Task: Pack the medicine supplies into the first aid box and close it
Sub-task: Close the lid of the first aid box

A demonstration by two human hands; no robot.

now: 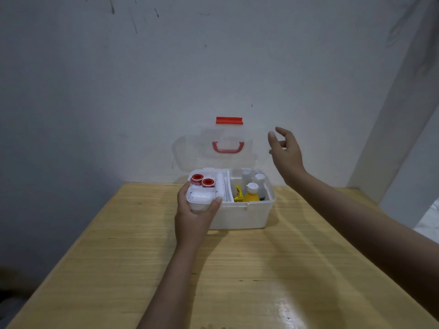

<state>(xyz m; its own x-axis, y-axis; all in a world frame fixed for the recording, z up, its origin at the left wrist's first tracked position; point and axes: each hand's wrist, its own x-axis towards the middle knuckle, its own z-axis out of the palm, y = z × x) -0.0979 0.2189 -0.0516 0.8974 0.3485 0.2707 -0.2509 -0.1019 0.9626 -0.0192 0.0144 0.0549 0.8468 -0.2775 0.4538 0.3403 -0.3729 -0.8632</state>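
A white first aid box (240, 216) stands on the wooden table (237, 269) near the wall. Its clear lid (190, 150) is upright, with a red handle (228, 147) and a red latch (229, 120). A white inner tray (224, 185) on the left holds two red-capped tape rolls (202, 180) and a white bandage roll (200, 197). On the right stand a yellow bottle (251, 194), a yellow packet (238, 194) and clear bottles (259, 180). My left hand (193, 216) grips the box's front left corner. My right hand (286, 153) hovers open to the right of the lid, apart from it.
A grey-white wall (166, 79) rises directly behind the box. The table's left edge (71, 248) drops to a dark floor. A white pillar (392, 138) stands at the right, with pale floor beyond it.
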